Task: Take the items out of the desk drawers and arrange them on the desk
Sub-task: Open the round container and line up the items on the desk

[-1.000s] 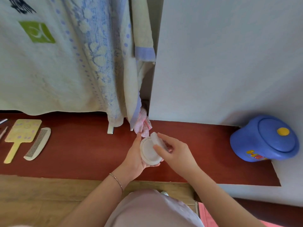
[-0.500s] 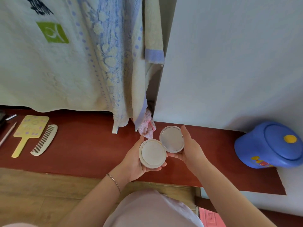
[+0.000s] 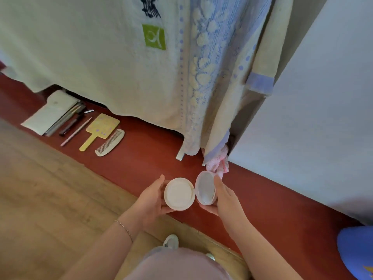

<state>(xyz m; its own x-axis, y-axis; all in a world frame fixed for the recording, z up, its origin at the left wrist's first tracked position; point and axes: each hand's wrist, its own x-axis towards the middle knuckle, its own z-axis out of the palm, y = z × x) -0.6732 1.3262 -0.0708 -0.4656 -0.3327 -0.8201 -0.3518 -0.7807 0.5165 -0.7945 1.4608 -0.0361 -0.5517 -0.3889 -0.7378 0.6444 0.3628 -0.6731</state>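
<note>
I log a dark red bench. On it: yellow hand mirror with lilac dots, cream comb beside it; above, cream towel with green square.

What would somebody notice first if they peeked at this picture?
Probably the round white compact, held open in the middle over the red desk, with the left hand on its base and the right hand on its lid. Next, the big cream and blue towels hanging behind, and the yellow hand mirror and comb lined up at left.
</note>
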